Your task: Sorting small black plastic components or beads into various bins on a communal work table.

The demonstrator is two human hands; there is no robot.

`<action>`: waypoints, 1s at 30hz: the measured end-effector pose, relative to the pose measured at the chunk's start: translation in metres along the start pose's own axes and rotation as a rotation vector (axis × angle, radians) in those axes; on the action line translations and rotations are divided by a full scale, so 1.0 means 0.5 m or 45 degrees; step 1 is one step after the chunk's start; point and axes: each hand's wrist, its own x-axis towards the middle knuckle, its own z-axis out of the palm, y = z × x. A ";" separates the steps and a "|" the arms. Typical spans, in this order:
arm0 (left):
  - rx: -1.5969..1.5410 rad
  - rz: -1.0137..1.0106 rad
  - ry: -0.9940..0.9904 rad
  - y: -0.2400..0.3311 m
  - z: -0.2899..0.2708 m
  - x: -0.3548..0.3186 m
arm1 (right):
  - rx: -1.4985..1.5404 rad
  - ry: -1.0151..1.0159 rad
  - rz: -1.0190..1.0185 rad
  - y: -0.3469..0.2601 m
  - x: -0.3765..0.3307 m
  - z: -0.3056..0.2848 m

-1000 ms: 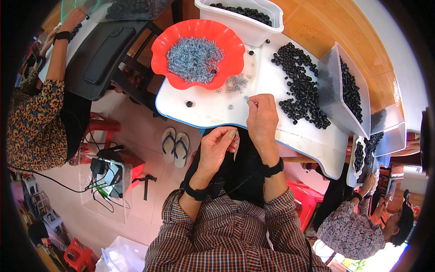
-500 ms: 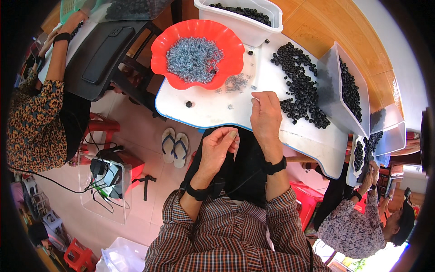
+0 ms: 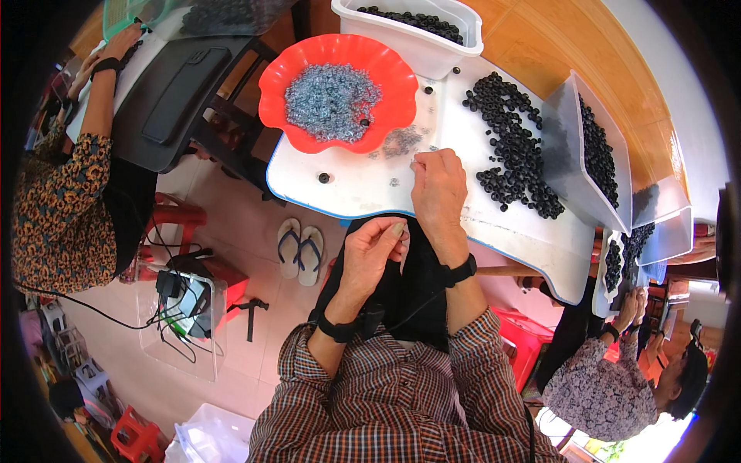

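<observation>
My left hand (image 3: 372, 253) is closed in a pinch just off the table's near edge, above my lap. Whatever sits between its thumb and finger is too small to make out. Over the white table (image 3: 351, 181), my right hand (image 3: 440, 189) has its fingers bent together, fingertips low by a loose scatter of small clear pieces (image 3: 403, 140). Any piece in its grip is hidden. Beyond to the left stands a red wavy-rimmed bowl (image 3: 274, 96) of small clear pieces with a black one among them. To the right lies a heap of small black round pieces (image 3: 513, 166).
A white tub (image 3: 409, 50) and a clear bin (image 3: 567, 139), both holding black pieces, stand at the table's back and right. One person (image 3: 65, 208) works at the left, another (image 3: 602, 393) at the right. Sandals (image 3: 299, 253) lie on the floor beside a cable-filled clear box (image 3: 181, 339).
My right hand has moved left and slightly nearer me, away from the black heap and toward the scattered clear pieces. The left hand keeps its pinch and place.
</observation>
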 end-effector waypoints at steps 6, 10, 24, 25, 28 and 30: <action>-0.104 -0.026 -0.041 0.007 0.005 -0.003 | 0.213 0.000 0.120 0.011 -0.026 -0.042; -0.161 -0.051 -0.031 0.016 0.017 -0.003 | 0.676 -0.074 0.445 0.019 -0.050 -0.061; -0.533 -0.007 -0.189 0.027 0.068 0.016 | 1.147 -0.141 0.625 0.018 -0.111 -0.154; -0.529 -0.010 -0.190 0.027 0.071 0.016 | 1.137 -0.154 0.605 0.018 -0.112 -0.161; -0.597 -0.027 -0.229 0.025 0.079 0.017 | 1.091 -0.153 0.507 0.012 -0.113 -0.176; -0.644 -0.043 -0.256 0.023 0.081 0.017 | 1.067 -0.142 0.453 0.011 -0.114 -0.180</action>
